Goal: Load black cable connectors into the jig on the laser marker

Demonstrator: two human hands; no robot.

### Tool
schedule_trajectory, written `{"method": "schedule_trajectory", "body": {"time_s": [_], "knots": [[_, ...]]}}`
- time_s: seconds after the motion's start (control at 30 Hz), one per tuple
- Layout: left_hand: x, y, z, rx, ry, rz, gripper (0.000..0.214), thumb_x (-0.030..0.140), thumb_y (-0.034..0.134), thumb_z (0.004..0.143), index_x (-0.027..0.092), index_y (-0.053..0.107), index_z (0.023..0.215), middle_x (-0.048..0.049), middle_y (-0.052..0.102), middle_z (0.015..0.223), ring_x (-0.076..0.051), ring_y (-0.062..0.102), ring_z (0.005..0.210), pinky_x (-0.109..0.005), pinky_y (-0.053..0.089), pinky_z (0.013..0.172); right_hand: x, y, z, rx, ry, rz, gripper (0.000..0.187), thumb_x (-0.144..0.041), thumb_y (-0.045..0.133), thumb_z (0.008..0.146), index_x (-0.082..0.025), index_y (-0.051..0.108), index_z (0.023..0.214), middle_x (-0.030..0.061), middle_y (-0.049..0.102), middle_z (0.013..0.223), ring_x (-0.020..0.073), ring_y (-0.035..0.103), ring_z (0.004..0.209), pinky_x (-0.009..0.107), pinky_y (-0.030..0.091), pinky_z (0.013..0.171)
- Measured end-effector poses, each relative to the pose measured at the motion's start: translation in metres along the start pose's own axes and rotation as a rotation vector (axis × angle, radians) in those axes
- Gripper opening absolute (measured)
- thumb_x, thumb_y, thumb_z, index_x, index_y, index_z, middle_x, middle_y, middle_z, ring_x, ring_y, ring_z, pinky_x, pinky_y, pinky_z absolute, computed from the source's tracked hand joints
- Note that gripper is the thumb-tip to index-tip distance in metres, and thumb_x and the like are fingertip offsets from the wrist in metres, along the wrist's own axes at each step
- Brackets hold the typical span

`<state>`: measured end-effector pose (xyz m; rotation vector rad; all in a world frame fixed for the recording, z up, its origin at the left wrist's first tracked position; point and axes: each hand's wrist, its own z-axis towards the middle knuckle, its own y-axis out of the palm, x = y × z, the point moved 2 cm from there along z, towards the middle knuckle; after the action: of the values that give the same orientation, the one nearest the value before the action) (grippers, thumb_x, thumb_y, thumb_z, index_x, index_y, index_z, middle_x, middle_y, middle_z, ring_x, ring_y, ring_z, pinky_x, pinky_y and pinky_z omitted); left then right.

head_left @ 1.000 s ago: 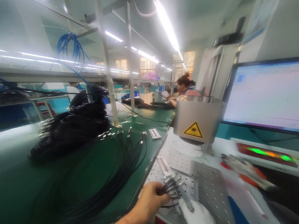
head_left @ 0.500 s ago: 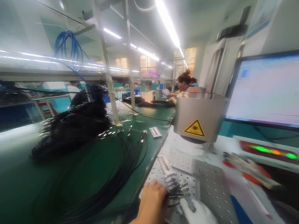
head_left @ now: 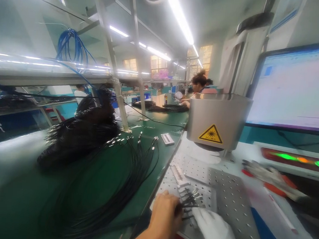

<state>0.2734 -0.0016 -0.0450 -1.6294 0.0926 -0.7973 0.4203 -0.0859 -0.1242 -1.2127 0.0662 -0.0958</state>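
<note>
My bare left hand [head_left: 165,210] is closed around a bundle of black cables [head_left: 188,202], whose metal ends fan out to the right of my fingers. My right hand [head_left: 214,227], in a white glove, has its fingertips pinched at one cable of this bunch, partly hidden by the glove. Both hands are low over a perforated metal plate [head_left: 225,191]. Just beyond the bundle lies a pale slotted fixture [head_left: 179,176]. Above it hangs a metal machine head [head_left: 217,118] with a yellow warning triangle.
Left, on the green table [head_left: 18,196], lie looped black cables [head_left: 126,185], a heaped cable pile [head_left: 83,135] and a small white slotted block [head_left: 167,139]. To the right are a monitor [head_left: 300,86], work gloves [head_left: 271,176] and an indicator panel [head_left: 294,158]. A person [head_left: 199,84] sits farther back.
The view has shifted slightly. My right fingers have closed in on the cable ends and a grey gap between them no longer shows. My left hand keeps its grip on the bundle.
</note>
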Motion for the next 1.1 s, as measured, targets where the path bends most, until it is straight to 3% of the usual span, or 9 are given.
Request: {"method": "schedule_trajectory", "body": {"time_s": [0.2,0.27,0.4,0.53,0.6,0.7,0.83,0.97,1.1], "knots": [[-0.001,-0.003,0.003,-0.02,-0.098,-0.179,0.006,0.018,0.058,0.073,0.017,0.06,0.068,-0.0013,0.057,0.079,-0.015,0.048,0.081,-0.028,0.031,0.074,-0.016,-0.028,0.006,0.06,0.092,-0.088,0.059,0.004,0.035,0.081,-0.031,0.068,0.114,0.0001,0.067,0.111,0.0168,0.064,0.098,0.025,0.052,0.076],[-0.001,-0.007,0.006,-0.029,-0.123,-0.267,0.011,0.022,0.061,0.073,0.016,0.056,0.064,0.0017,0.051,0.072,-0.013,0.045,0.075,-0.026,0.029,0.069,-0.02,-0.025,0.008,0.054,0.127,-0.068,0.055,0.003,0.038,0.082,-0.031,0.069,0.111,-0.0007,0.067,0.113,0.0166,0.064,0.099,0.025,0.052,0.078],[-0.003,-0.017,0.01,-0.028,-0.132,-0.418,0.03,0.034,0.055,0.08,0.017,0.045,0.057,0.0057,0.031,0.058,-0.01,0.032,0.06,-0.026,0.023,0.058,-0.019,-0.007,0.01,0.013,0.329,-0.037,0.036,-0.019,0.042,0.092,-0.025,0.069,0.116,0.0078,0.07,0.102,0.0167,0.066,0.076,0.026,0.054,0.068],[0.0,-0.023,0.01,-0.014,-0.103,-0.536,0.011,0.025,0.053,0.077,0.018,0.051,0.069,0.0067,0.038,0.058,-0.009,0.034,0.059,-0.024,0.025,0.058,-0.021,0.0,0.008,0.018,0.269,-0.095,0.052,-0.005,0.044,0.083,-0.036,0.066,0.118,0.0048,0.065,0.116,0.0169,0.066,0.086,0.026,0.053,0.073],[0.002,-0.025,0.01,-0.027,-0.118,-0.508,0.007,0.018,0.056,0.07,0.018,0.05,0.066,0.0073,0.039,0.058,-0.008,0.034,0.059,-0.024,0.024,0.057,-0.023,-0.004,0.007,0.057,0.251,-0.122,0.057,0.0,0.044,0.079,-0.038,0.067,0.116,0.0037,0.066,0.115,0.0169,0.066,0.09,0.025,0.053,0.074],[0.004,-0.027,0.012,-0.053,-0.157,-0.397,0.016,0.016,0.058,0.062,0.018,0.044,0.055,0.0074,0.036,0.054,-0.008,0.032,0.057,-0.025,0.022,0.055,-0.024,-0.009,0.008,0.104,0.303,-0.122,0.049,-0.003,0.041,0.083,-0.031,0.07,0.11,0.0055,0.069,0.102,0.0159,0.066,0.083,0.024,0.053,0.072],[0.003,-0.026,0.014,-0.035,-0.186,-0.292,0.017,0.02,0.057,0.064,0.018,0.044,0.053,0.0065,0.034,0.052,-0.009,0.032,0.056,-0.026,0.022,0.056,-0.024,-0.01,0.009,0.072,0.273,-0.108,0.057,0.002,0.04,0.08,-0.036,0.07,0.11,0.0041,0.067,0.113,0.0186,0.066,0.092,0.028,0.054,0.074],[0.0,-0.019,0.014,0.027,-0.16,-0.165,0.011,0.024,0.056,0.065,0.018,0.053,0.056,0.0036,0.042,0.056,-0.011,0.038,0.061,-0.028,0.022,0.059,-0.021,-0.008,0.008,0.01,0.24,-0.052,0.059,0.001,0.04,0.08,-0.037,0.067,0.116,0.0043,0.064,0.12,0.0199,0.065,0.098,0.03,0.054,0.078],[-0.002,-0.01,0.015,0.053,-0.123,0.008,0.013,0.027,0.054,0.066,0.019,0.064,0.062,-0.0029,0.055,0.069,-0.015,0.045,0.069,-0.029,0.023,0.062,-0.02,-0.011,0.007,-0.014,0.259,-0.113,0.051,-0.005,0.04,0.086,-0.033,0.067,0.119,0.0063,0.067,0.113,0.0169,0.067,0.088,0.026,0.055,0.076]]}}
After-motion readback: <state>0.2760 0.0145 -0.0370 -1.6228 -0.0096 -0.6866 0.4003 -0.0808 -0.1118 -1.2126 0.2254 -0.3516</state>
